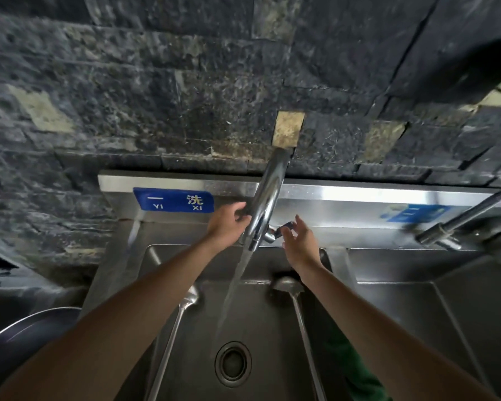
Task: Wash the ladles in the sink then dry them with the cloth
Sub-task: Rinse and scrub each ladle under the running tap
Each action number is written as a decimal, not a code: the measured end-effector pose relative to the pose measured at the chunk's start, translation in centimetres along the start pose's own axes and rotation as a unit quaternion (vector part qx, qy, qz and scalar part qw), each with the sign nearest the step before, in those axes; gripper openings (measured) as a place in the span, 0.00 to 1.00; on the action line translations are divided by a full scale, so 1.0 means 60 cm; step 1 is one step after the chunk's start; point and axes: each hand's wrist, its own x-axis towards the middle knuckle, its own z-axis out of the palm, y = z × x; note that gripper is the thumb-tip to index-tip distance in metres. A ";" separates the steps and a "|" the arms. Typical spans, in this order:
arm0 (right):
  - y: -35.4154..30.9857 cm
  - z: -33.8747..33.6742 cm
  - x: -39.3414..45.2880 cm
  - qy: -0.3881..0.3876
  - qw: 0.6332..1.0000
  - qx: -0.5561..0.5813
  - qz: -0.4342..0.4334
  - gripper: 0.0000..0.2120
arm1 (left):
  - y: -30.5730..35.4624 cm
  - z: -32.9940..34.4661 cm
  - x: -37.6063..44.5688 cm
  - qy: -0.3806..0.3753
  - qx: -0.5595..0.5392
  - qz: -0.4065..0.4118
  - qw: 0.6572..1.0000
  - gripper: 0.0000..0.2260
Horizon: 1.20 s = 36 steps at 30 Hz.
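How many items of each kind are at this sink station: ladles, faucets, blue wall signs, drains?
Ladles: 2, one left and one right of the water stream, both lying in the sink
Faucets: 2, the running one and another at right
Blue signs: 2, left and right
Drains: 1
Total: 7

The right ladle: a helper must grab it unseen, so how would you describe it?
Start at the steel sink under the running tap. Two ladles lean in it, either side of the drain. The right ladle stands right of the water stream, below the right hand, its bowl rounder than the left ladle.
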 end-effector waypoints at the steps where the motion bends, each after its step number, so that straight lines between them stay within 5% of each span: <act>1: 0.001 0.000 0.007 0.007 1.000 -0.010 -0.008 0.21 | 0.004 0.005 0.005 0.008 0.006 0.016 1.000 0.04; 5: 0.016 0.000 0.022 0.033 0.998 -0.020 -0.047 0.10 | -0.004 0.021 0.022 0.040 0.027 0.046 0.998 0.07; 16: 0.005 0.018 0.024 0.073 0.966 -0.208 -0.133 0.08 | -0.020 0.026 0.040 0.062 0.064 0.067 0.994 0.10; 20: -0.013 0.033 0.031 0.054 0.938 -0.302 -0.161 0.21 | -0.020 0.025 0.046 0.041 0.044 0.044 0.997 0.10; 28: -0.014 0.035 0.030 0.066 0.926 -0.339 -0.154 0.16 | -0.017 0.025 0.045 0.051 0.070 0.035 0.996 0.15; 36: -0.021 0.025 0.022 0.024 0.930 -0.329 -0.160 0.26 | -0.003 0.026 0.025 0.056 0.097 0.009 0.994 0.12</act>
